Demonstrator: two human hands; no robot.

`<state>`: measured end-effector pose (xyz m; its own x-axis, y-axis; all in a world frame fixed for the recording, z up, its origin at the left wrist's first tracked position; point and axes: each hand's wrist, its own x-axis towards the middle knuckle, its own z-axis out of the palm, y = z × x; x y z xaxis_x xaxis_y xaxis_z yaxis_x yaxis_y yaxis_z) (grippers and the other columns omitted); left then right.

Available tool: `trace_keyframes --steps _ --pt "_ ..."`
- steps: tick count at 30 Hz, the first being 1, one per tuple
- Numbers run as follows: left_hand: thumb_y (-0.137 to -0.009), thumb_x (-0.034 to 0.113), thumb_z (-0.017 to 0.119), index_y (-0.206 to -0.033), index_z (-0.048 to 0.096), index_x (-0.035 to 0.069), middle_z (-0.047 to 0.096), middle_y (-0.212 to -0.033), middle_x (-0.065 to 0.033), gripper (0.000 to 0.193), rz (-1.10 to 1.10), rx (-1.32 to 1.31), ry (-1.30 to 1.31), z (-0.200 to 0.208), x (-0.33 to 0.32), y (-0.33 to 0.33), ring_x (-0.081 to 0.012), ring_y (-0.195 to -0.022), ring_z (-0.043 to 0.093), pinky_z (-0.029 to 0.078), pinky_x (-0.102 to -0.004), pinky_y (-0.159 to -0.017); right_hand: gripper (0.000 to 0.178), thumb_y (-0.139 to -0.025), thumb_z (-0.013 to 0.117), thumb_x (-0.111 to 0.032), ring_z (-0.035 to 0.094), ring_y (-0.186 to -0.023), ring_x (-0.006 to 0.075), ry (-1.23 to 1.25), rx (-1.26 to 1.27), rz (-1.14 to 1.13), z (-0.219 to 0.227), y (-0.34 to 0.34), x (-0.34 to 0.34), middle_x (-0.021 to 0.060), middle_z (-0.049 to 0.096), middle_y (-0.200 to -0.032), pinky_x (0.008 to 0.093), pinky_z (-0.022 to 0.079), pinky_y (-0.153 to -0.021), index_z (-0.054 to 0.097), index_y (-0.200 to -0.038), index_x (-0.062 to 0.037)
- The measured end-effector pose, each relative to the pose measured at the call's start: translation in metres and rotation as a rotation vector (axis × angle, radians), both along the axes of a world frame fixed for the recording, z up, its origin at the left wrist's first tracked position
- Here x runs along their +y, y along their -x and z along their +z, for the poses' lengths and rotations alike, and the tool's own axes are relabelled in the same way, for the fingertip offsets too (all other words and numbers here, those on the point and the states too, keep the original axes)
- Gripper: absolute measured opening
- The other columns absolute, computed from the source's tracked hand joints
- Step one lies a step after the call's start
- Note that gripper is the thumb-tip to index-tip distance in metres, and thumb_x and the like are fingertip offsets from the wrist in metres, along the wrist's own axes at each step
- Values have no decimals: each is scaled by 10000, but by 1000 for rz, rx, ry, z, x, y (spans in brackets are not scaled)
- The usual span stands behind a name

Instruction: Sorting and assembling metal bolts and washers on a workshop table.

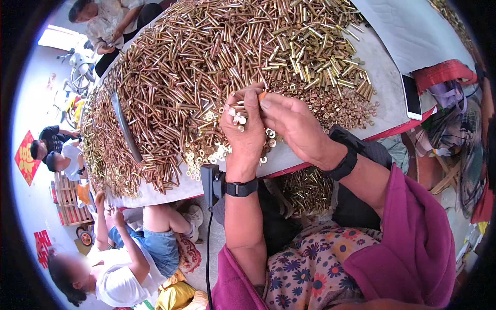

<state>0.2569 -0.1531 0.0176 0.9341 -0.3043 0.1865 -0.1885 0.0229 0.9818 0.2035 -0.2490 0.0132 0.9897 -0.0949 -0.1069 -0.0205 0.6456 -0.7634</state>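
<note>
hands meet over the near edge of the heap

left hand (pixel 247 135): fingers curled in around a small clutch of pale round-ended pieces (pixel 238 119), thumb laid along the far side of them. pieces sit in the palm, clear of the heap, above the near side of the surface (pixel 387 101).

right hand (pixel 295 120): fingers pressed together, tips brought up to the left thumb. a small orange bit (pixel 262 95) shows at the meeting point; cannot tell whether it is pinched or worn on a finger.

about them: brass-coloured tubes (pixel 191 67) heaped far and left; small collars (pixel 338 106) loose to the right; flat pale rings (pixel 199 155) to the near left, some close by the left wrist. rake (pixel 124 126) lies on the tubes, well left of both hands. phone (pixel 412 98) at the right edge.

on handling, my judgement: keep the left palm cupped and the grip light, as small smooth pieces would slip if squeezed. better to feed out one at a time with the thumb, ends facing the same way. right fingers do best with a tip pinch, square to the piece. staying low over the surface should let a dropped one land among its own kind, short of the near edge. wrists steady, close together.
</note>
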Motion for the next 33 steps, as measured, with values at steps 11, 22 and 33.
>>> trace_keyframes --steps 11,22,33 --pt "-957 141 549 -972 588 -16 637 -885 -70 162 50 56 -195 -9 16 -6 -105 -765 594 494 -236 -632 308 -823 632 -95 595 -733 144 996 -350 -225 21 2 -21 92 568 -890 267 498 -632 590 -1098 37" --pt "-738 -9 694 -965 599 57 653 -817 -112 254 20 -321 -385 -21 15 7 -245 -742 653 503 -332 -666 229 -789 672 -31 528 -710 129 1097 -467 -103 22 -1 -30 64 539 -853 257 432 -609 638 -1012 5" --pt "-707 -93 630 -1008 569 14 620 -823 -152 325 -71 -380 -397 -29 14 4 -336 -773 628 486 -374 -662 117 -773 704 -62 578 -624 164 1075 -447 -325 21 -3 -33 77 582 -743 288 438 -547 655 -862 -4"
